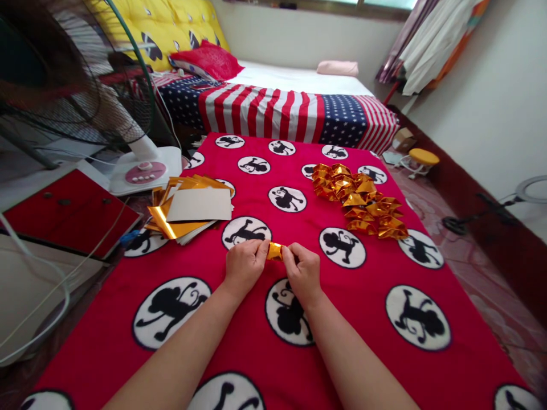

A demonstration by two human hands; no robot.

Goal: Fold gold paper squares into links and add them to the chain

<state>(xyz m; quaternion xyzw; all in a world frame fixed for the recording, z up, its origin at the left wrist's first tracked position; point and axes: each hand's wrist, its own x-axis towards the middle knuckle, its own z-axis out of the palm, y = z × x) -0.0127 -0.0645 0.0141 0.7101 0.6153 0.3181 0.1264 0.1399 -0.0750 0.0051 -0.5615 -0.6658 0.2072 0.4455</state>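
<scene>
A small folded piece of gold foil paper (275, 251) is stretched between my two hands, just above a red cloth (354, 319) printed with black monkeys in white circles. My left hand (247, 261) pinches its left end between thumb and fingers. On the other end, my right hand (302, 270) is closed the same way. The fingers cover both ends of the piece, so only its shiny middle shows. Off to the left lies a stack of gold foil sheets (164, 223) with a pale sheet (200, 204) on top. Several folded gold foil ingots (361, 199) sit grouped on the right.
A fan with a white base (166, 158) stands at the left, beside a red panel (64, 202). Behind the cloth is a bed with a flag-patterned cover (265, 108). On the floor at right are a yellow-topped stool (424, 156) and a cardboard box (403, 139).
</scene>
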